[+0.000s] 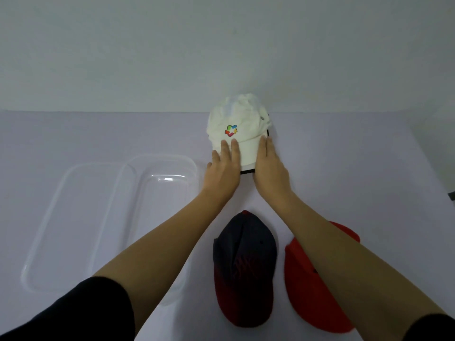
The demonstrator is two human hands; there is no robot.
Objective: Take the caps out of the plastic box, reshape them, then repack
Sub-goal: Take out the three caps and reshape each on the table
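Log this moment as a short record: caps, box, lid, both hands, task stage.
white cap: far on the table, colourful logo on front, brim toward the person
dark cap: near, crown creased, red-tinted brim
red cap: right of the dark cap, partly under the right forearm
plastic box: clear, no caps inside, left of the caps
lid: clear, lying left of the box
left hand: flat on the white cap's brim
right hand: flat on the brim's right side
stage: all three caps out, none repacked
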